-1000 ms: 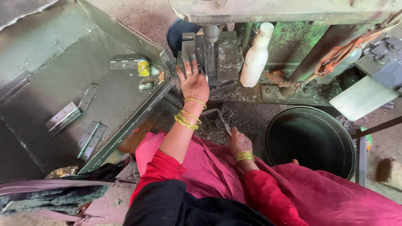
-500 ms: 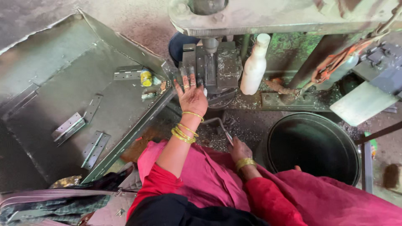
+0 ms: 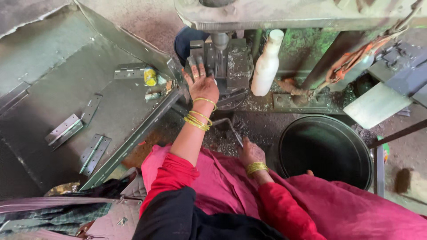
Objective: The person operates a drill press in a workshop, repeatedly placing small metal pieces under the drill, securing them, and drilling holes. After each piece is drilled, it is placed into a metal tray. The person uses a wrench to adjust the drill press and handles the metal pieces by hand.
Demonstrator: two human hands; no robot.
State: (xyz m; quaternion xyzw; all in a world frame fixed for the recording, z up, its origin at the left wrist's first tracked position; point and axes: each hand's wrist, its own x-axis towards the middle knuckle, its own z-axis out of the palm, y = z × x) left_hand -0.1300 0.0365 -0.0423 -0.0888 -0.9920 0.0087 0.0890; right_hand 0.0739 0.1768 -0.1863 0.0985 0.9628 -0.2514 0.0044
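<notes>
My left hand (image 3: pixel 202 82) reaches forward with fingers spread and rests on the metal jig (image 3: pixel 224 62) under the drill spindle (image 3: pixel 219 42); whether a part lies under it is hidden. My right hand (image 3: pixel 251 152) sits low near my lap, closed around a thin metal crank handle (image 3: pixel 227 124) that runs toward the jig. Both wrists wear gold bangles. Several grey metal hinges (image 3: pixel 66 130) lie in the big sheet-metal tray (image 3: pixel 53 66) at the left.
A white plastic bottle (image 3: pixel 266 64) stands upright right of the jig. A round black tub (image 3: pixel 327 149) sits at the right by my pink skirt. A small yellow tin (image 3: pixel 150 77) lies in the tray's corner. Metal chips cover the machine base (image 3: pixel 284 104).
The view has shifted slightly; my left hand stays on the jig, fingers a little further forward. My right hand keeps hold of the handle.
</notes>
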